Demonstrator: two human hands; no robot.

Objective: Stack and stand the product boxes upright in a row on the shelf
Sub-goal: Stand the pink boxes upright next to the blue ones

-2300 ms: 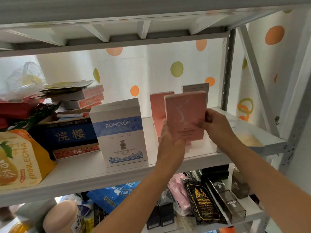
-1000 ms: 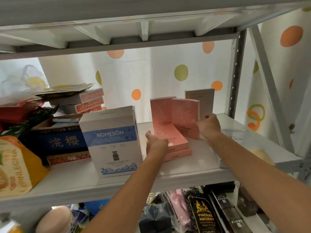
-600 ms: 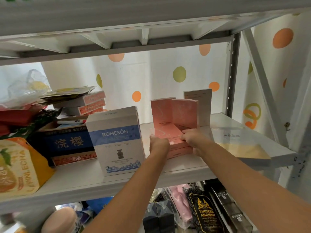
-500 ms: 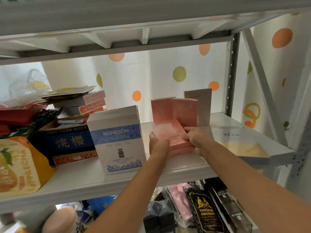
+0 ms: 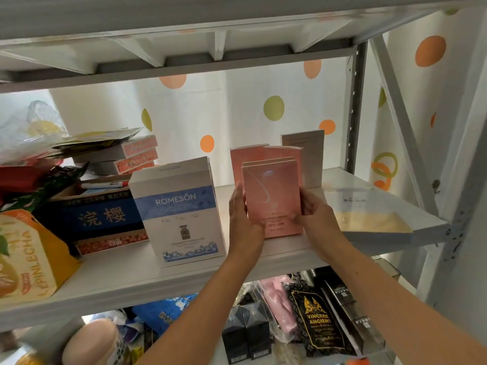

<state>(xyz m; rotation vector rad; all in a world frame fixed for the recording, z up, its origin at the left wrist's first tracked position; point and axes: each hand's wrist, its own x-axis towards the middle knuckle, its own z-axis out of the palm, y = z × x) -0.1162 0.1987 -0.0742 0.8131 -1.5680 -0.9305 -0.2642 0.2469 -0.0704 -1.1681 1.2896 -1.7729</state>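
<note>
The pink boxes [image 5: 272, 200], a pair held face to face with long axis upright, stand between both hands near the shelf [image 5: 137, 283] front. Left hand [image 5: 243, 219] fingers press their left edge, right hand [image 5: 317, 216] fingers clamp the right; two upright pink boxes [image 5: 249, 156] wait just behind.

The white and blue box [image 5: 177, 212] on the shelf carries the word "ROMESÔN". The yellow bag [image 5: 23, 255] at the left shows "LEPINLECHA". The black pouch [image 5: 320, 324] below reads "VINCERE ANCIENT". The dark blue carton [image 5: 95, 217] shows "浣樱".
</note>
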